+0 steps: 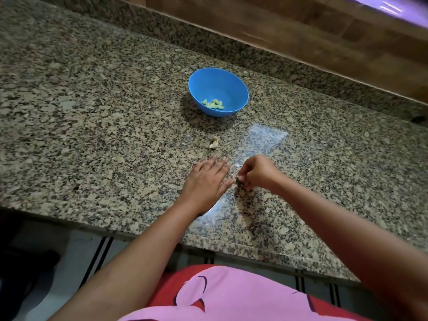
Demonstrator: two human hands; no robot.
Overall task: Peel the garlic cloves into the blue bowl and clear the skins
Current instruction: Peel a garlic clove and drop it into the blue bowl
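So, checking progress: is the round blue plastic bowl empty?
No, several pale peeled garlic cloves lie at the bottom of the round blue plastic bowl.

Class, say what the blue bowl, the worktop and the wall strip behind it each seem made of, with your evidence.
The blue bowl looks like plastic: even colour, thin wall, soft sheen. The worktop looks like polished granite: speckled grain, mirrored light patches. The wall strip shows brown wood-like grain; wood or printed tile, blur leaves it open.

1 blue bowl [228,85], 2 hands [206,181] [257,173], 1 loose skin [214,143]
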